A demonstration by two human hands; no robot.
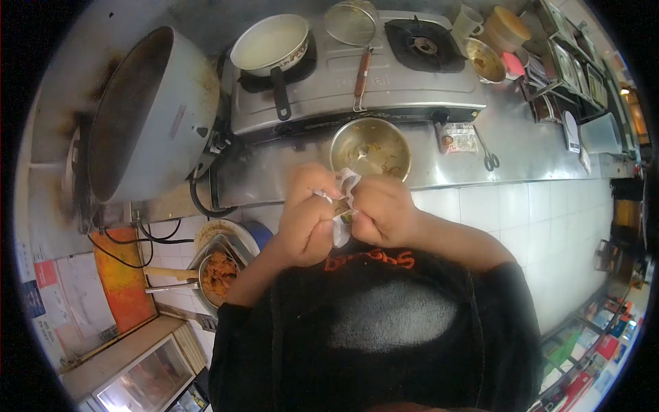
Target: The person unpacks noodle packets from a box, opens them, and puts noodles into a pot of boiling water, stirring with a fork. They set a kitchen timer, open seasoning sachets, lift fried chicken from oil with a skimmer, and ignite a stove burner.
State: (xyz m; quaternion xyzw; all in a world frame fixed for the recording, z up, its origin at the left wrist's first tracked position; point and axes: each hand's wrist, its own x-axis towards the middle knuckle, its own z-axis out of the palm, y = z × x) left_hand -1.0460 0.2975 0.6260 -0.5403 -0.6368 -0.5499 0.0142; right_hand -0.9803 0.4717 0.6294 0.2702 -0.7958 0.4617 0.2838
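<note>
Close in front of the black shirt, my left hand (pixel 309 218) and my right hand (pixel 386 209) are both closed. Between them they grip a small whitish plastic packet (pixel 341 235), one side in each fist. Its crumpled edge sticks up between the fingers, and most of its contents are hidden. Just beyond the hands, a steel bowl (pixel 371 125) stands on the counter with a spoon and some brownish food remains inside.
Behind the bowl is a gas stove (pixel 353 79) carrying a white saucepan (pixel 271 44) and a strainer (pixel 351 24). Scissors (pixel 490 160) lie by a printed packet (pixel 458 139). A large metal vessel (pixel 161 117) stands left, above a container of fried food (pixel 221 275).
</note>
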